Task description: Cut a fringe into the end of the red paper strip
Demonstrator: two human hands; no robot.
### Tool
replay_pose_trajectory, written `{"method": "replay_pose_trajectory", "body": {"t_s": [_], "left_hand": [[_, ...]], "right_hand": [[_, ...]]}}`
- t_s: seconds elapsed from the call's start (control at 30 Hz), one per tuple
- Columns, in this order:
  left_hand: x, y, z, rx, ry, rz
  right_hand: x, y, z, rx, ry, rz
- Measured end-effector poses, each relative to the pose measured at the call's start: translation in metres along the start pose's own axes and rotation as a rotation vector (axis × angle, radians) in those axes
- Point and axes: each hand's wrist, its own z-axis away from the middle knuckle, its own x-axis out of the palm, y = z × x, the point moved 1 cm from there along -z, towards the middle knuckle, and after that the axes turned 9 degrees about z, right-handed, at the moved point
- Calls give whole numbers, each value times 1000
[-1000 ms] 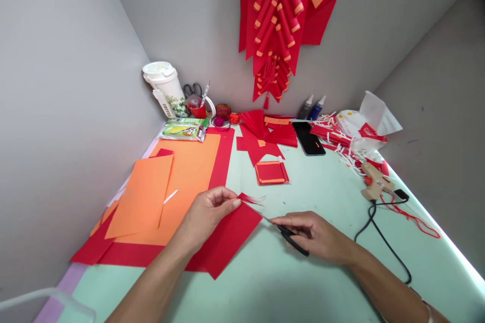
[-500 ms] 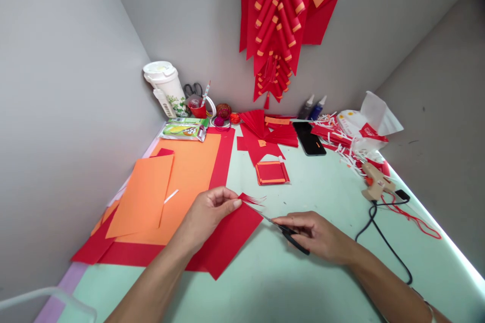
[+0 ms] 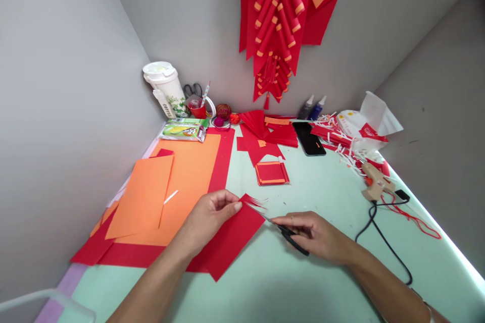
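Observation:
My left hand (image 3: 217,212) pinches a sheet of red paper (image 3: 235,239) by its upper edge, thumb on top. Thin cut strips fringe (image 3: 254,201) that end of the sheet and curl to the right. In my right hand (image 3: 312,236) is a pair of scissors (image 3: 290,237) with black handles. Their blades lie at the fringed part of the paper, close to my left thumb. Whether the blades are parted is too small to tell. Larger red and orange sheets (image 3: 191,181) lie under and beyond my left forearm.
Beyond my hands lies a small red-and-orange paper panel (image 3: 272,172). At the back are folded red fans (image 3: 253,123), a black phone (image 3: 310,139) and a white cup (image 3: 164,86). A glue gun (image 3: 375,181) with a black cord sits at the right, near paper scraps (image 3: 346,154).
The red sheet has shifted slightly to the right under my left thumb, and more of its fringed end shows. The scissors stay nearly in place.

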Motion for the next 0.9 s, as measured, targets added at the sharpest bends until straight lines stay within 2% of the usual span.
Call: {"method": "replay_pose_trajectory", "body": {"t_s": [0.9], "left_hand": [[1, -2, 0, -28, -50, -50]], "right_hand": [[3, -7, 0, -15, 41, -37]]}}
